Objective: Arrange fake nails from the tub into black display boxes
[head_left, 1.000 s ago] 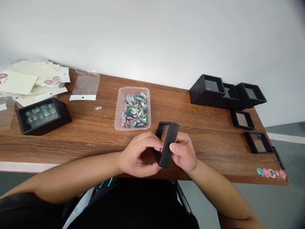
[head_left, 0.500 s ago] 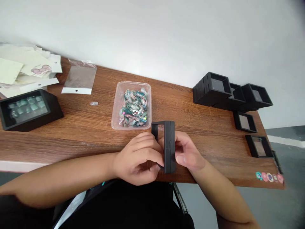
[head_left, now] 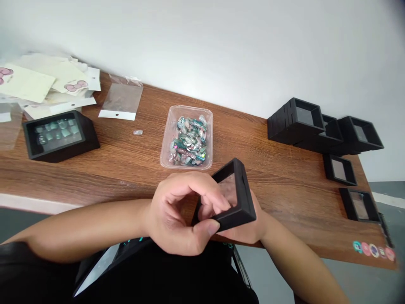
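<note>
Both hands hold a black square frame box (head_left: 241,198) with a clear film window, just above the near edge of the wooden table (head_left: 126,164). My left hand (head_left: 180,213) grips its near left side, thumb on the lower edge and fingers over the window. My right hand (head_left: 249,228) supports it from below and is mostly hidden behind it. The box is tilted with its window facing up toward me. Just beyond it sits a clear plastic tray (head_left: 187,137) full of several teal and pink press-on nails.
A black display box (head_left: 60,136) with pale green nails sits at the left, with paper cards (head_left: 47,84) and a clear bag (head_left: 122,99) behind it. One loose nail (head_left: 137,132) lies near the tray. Stacked black frame boxes (head_left: 319,126) and two flat ones (head_left: 340,169) stand at right.
The frame box has turned from standing edge-on to lying tilted with its window up. My left fingers have moved onto the window, and my right hand has slid underneath.
</note>
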A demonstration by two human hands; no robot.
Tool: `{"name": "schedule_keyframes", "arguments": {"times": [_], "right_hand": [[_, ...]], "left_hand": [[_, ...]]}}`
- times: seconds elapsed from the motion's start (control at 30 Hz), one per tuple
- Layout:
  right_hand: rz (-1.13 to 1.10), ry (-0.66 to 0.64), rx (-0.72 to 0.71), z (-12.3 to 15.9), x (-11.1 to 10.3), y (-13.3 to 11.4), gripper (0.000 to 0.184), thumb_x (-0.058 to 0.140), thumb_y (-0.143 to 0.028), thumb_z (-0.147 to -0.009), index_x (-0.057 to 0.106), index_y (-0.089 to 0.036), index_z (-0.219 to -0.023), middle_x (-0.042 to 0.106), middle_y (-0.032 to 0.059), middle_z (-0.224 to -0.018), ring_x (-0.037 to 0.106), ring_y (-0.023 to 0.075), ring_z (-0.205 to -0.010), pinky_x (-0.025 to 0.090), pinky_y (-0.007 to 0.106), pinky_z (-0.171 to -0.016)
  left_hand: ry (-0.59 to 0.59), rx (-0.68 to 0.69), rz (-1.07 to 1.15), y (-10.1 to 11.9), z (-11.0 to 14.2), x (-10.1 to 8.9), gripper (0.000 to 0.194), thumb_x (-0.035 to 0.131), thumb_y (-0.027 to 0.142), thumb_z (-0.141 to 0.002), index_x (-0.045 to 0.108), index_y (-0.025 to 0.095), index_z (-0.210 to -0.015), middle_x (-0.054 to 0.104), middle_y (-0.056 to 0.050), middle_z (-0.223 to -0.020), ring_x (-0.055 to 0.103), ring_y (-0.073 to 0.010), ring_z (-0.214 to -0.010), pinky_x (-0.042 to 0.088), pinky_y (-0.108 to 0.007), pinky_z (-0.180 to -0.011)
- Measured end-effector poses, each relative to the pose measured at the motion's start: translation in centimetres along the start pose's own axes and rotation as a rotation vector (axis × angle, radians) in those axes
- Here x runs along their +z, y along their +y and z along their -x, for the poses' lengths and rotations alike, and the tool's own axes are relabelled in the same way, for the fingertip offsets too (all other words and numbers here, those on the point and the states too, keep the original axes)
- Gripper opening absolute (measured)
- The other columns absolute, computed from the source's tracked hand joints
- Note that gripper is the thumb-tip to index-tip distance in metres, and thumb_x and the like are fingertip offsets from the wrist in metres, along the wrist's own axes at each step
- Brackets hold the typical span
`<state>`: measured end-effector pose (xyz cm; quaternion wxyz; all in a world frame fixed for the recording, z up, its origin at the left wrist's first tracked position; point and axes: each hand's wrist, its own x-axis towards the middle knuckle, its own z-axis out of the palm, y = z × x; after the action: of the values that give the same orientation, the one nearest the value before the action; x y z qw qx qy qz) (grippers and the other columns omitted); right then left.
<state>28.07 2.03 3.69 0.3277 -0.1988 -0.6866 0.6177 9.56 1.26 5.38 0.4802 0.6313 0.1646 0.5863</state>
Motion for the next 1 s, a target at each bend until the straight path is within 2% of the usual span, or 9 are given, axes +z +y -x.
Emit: {"name": "schedule_keyframes", "arguments": {"times": [0.17,0.3,0.4,0.47,0.53,0.63,0.77,0.87,1.0], "right_hand": [[-0.002,0.082,-0.186,0.0,1.1,-0.9,0.006,0.061,-0.028,-0.088,0.059,-0.022,-0.09,0.066,0.0019,-0.083,0.064,0.0152,-0.077,0.057,0.034,-0.078],[-0.193,0.337,-0.122,0.9,2.1,-2.2,0.025,0.06,-0.048,-0.095,0.062,-0.023,-0.094,0.06,0.0018,-0.082,0.06,0.0159,-0.076,0.055,0.035,-0.075],[-0.305,0.43,-0.007,1.6,2.1,-2.3,0.045,0.058,-0.067,-0.093,0.061,-0.022,-0.09,0.059,0.0017,-0.075,0.056,0.0156,-0.068,0.051,0.032,-0.064],[-0.198,0.417,-0.01,1.7,1.6,-1.8,0.041,0.056,-0.058,-0.098,0.056,-0.021,-0.08,0.057,0.0004,-0.065,0.054,0.0137,-0.059,0.047,0.029,-0.057],[-0.033,0.41,-0.049,1.6,1.0,-1.2,0.035,0.056,-0.043,-0.1,0.053,-0.02,-0.074,0.054,-0.0014,-0.059,0.049,0.0106,-0.052,0.041,0.026,-0.051],[0.127,0.458,-0.118,1.2,0.4,-0.5,0.025,0.057,-0.028,-0.097,0.053,-0.02,-0.074,0.056,-0.0032,-0.06,0.047,0.0079,-0.05,0.039,0.023,-0.049],[0.266,0.501,-0.198,0.6,0.2,-0.8,0.013,0.064,-0.015,-0.087,0.058,-0.019,-0.076,0.063,-0.0033,-0.066,0.055,0.0078,-0.056,0.045,0.022,-0.054],[0.337,0.458,-0.228,0.4,0.3,-1.0,0.007,0.064,-0.014,-0.085,0.063,-0.019,-0.08,0.068,-0.0021,-0.07,0.063,0.0098,-0.063,0.051,0.023,-0.061],[0.337,0.381,-0.247,0.6,0.4,-0.7,0.011,0.055,-0.018,-0.093,0.065,-0.019,-0.088,0.07,-0.0001,-0.078,0.067,0.0103,-0.068,0.053,0.022,-0.062]], "left_hand": [[-0.036,0.054,-0.078,-0.4,-0.1,0.0,0.034,0.072,0.005,-0.076,0.065,0.021,-0.105,0.069,0.002,-0.075,0.059,-0.0067,-0.054,0.054,-0.018,-0.052],[-0.06,0.189,-0.132,-1.3,-0.1,-0.3,0.03,0.073,0.011,-0.076,0.068,0.019,-0.104,0.071,0.0,-0.075,0.066,-0.01,-0.059,0.058,-0.022,-0.057],[-0.247,0.394,-0.285,-1.8,-0.5,-0.9,0.016,0.074,0.018,-0.084,0.069,0.021,-0.099,0.077,0.0,-0.081,0.07,-0.0114,-0.062,0.058,-0.025,-0.06],[-0.382,0.487,-0.394,-2.0,-0.7,-1.4,0.009,0.07,0.027,-0.092,0.071,0.022,-0.099,0.078,0.0,-0.085,0.072,-0.0125,-0.065,0.058,-0.027,-0.063],[-0.476,0.514,-0.48,-2.1,-0.9,-1.7,0.014,0.066,0.031,-0.096,0.071,0.02,-0.104,0.079,-0.002,-0.088,0.073,-0.0146,-0.07,0.059,-0.029,-0.069],[-0.488,0.441,-0.584,-2.2,-0.8,-1.8,0.014,0.067,0.022,-0.089,0.066,0.02,-0.103,0.076,-0.001,-0.083,0.071,-0.0172,-0.075,0.058,-0.032,-0.075],[-0.354,0.213,-0.474,-2.4,-0.6,-1.3,0.023,0.073,0.025,-0.078,0.055,0.022,-0.092,0.069,0.0,-0.075,0.066,-0.0164,-0.069,0.055,-0.031,-0.069],[-0.235,0.06,-0.315,-2.5,-0.4,-1.0,0.036,0.082,0.028,-0.075,0.05,0.022,-0.09,0.063,0.003,-0.073,0.059,-0.0104,-0.061,0.051,-0.024,-0.062],[-0.155,-0.071,-0.223,-2.1,-0.2,-0.8,0.038,0.076,0.01,-0.071,0.051,0.021,-0.097,0.061,0.002,-0.081,0.059,-0.0079,-0.066,0.051,-0.019,-0.064]]}}
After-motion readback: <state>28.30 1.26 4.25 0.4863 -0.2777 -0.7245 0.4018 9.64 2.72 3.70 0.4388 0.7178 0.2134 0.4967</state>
